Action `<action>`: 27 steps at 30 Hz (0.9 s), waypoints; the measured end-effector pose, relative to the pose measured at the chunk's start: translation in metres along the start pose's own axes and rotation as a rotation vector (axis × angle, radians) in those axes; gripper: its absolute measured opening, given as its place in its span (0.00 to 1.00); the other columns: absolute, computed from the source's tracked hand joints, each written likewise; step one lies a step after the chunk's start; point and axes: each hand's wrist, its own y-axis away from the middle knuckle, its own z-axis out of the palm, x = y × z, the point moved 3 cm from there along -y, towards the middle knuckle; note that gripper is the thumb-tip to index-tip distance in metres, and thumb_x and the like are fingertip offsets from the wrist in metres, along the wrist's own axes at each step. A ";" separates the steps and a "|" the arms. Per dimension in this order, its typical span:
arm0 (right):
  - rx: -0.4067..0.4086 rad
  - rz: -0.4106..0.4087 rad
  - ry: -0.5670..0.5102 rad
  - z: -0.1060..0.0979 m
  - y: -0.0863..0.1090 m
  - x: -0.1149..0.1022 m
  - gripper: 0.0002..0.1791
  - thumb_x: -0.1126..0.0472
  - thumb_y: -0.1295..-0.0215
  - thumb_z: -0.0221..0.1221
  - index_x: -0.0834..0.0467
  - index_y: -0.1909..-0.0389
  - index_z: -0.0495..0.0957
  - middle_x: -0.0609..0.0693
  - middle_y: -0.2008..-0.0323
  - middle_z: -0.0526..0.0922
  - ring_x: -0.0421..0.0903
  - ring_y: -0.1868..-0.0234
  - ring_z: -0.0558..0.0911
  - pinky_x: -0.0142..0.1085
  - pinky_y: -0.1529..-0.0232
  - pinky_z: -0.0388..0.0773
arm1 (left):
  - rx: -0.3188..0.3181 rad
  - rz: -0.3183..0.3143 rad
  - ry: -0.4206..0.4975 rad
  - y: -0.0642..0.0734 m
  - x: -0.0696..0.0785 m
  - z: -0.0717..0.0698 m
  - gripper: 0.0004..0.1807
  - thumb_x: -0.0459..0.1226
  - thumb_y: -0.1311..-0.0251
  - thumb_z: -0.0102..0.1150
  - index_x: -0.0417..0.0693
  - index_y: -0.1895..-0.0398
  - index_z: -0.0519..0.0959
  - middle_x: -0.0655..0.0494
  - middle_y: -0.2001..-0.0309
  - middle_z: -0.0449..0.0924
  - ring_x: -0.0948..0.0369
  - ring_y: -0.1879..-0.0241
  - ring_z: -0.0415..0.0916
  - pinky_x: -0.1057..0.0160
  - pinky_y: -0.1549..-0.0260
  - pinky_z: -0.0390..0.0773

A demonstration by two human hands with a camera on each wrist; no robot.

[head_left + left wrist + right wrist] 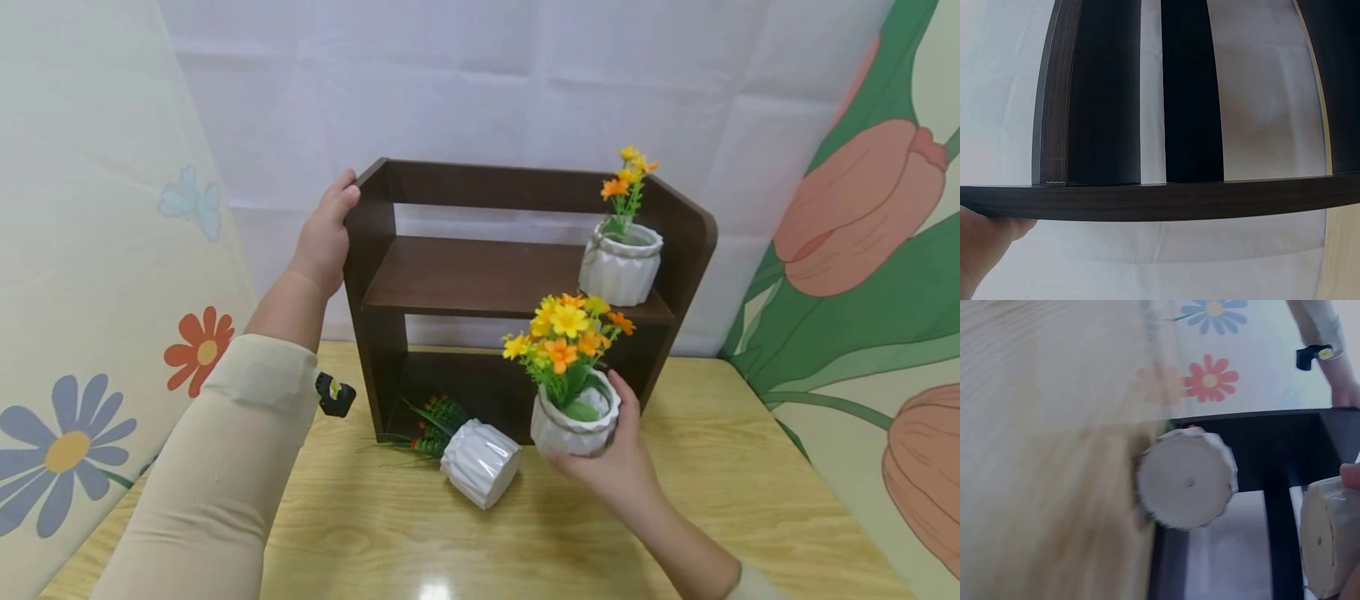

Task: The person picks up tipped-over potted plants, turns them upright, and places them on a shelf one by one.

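Observation:
My left hand rests on the outer left side of a dark brown two-tier shelf, close to its top. In the left wrist view, that hand touches the panel from outside. My right hand grips a white ribbed flowerpot with yellow and orange artificial flowers, raised in front of the shelf. A similar pot with orange-yellow flowers stands upright at the upper tier's right end. Another white pot lies tipped over by the lower tier, its greenery pointing left.
The shelf stands on a light wooden table against a white cloth backdrop. Flower-printed panels flank the table. A small black device with a yellow mark shows beside the left sleeve.

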 end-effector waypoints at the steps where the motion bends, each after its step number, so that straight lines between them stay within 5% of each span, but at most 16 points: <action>1: 0.002 -0.009 0.000 0.000 -0.001 -0.004 0.68 0.61 0.63 0.79 0.45 0.24 0.42 0.55 0.28 0.59 0.58 0.30 0.63 0.60 0.32 0.62 | 0.000 0.002 0.004 0.000 0.000 0.000 0.31 0.53 0.25 0.25 0.67 0.21 0.42 0.65 0.20 0.37 0.62 0.23 0.36 0.55 0.24 0.43; 27: 0.010 -0.102 0.012 -0.002 -0.032 -0.083 0.68 0.60 0.63 0.79 0.43 0.25 0.42 0.50 0.29 0.60 0.51 0.31 0.64 0.55 0.32 0.63 | 0.002 0.002 0.067 -0.002 -0.001 0.001 0.31 0.53 0.25 0.27 0.67 0.21 0.44 0.64 0.20 0.40 0.62 0.28 0.46 0.59 0.27 0.50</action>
